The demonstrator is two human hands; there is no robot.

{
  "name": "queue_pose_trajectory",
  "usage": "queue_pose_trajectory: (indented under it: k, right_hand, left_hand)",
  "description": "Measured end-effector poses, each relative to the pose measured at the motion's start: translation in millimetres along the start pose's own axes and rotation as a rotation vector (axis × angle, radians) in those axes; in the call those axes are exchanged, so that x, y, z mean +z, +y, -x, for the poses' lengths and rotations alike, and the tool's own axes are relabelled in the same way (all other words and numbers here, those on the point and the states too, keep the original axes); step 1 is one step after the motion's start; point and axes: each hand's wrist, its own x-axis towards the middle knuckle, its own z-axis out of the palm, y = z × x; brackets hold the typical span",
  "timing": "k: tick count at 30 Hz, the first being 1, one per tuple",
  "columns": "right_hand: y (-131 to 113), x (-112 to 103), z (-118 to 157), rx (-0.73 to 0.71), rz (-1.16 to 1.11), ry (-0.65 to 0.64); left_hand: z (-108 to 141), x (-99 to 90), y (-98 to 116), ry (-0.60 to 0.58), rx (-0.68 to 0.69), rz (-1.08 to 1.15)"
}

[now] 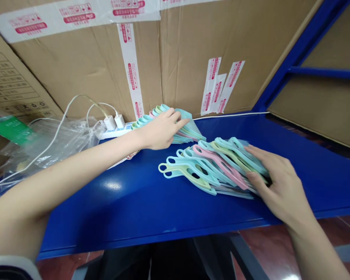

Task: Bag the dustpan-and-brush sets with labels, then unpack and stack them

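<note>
Blue shelf [111,221]: left hand [160,130] spread on pastel plastic stack [189,134], right hand [280,181] spread on second stack [212,167].

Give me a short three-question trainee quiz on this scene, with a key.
1. Which hand touches the fanned stack of pastel plastic pieces beside the cardboard carton?
2. True or false: two white plugs sit in the white power strip.
3. Fill in the blank: the work surface is painted ____.

Key: 1. The left hand. 2. True. 3. Blue.
</note>
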Motion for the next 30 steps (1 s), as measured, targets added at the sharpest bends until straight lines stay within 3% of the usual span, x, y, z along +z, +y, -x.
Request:
queue_pose_trajectory:
  k: [2, 5, 6, 10, 14, 30]
  right_hand:
    - [0, 0, 0, 0.007, 0.007, 0.0]
    - [-1, 1, 1, 0.016, 0.012, -0.014]
    - [-1, 2, 2, 0.02, 0.016, -0.017]
    - [-2, 2, 5, 0.076, 0.025, -0.025]
    - [-2, 2, 6, 0.142, -0.027, -0.018]
    - [-6, -2, 3, 0.216, 0.053, 0.117]
  left_hand:
    - [23, 0.7, 2, -0.035, -0.03, 0.164]
    - [54, 12.6, 11, -0.278, 0.053, 0.474]
    - [61, 19.2, 15, -0.297, 0.061, 0.567]
    - [64, 47.6, 32, -0.129, -0.073, 0.873]
    - [50, 58.1, 34, -0.084, -0.082, 0.895]
    - [12, 53.3, 48, -0.098, -0.009, 0.835]
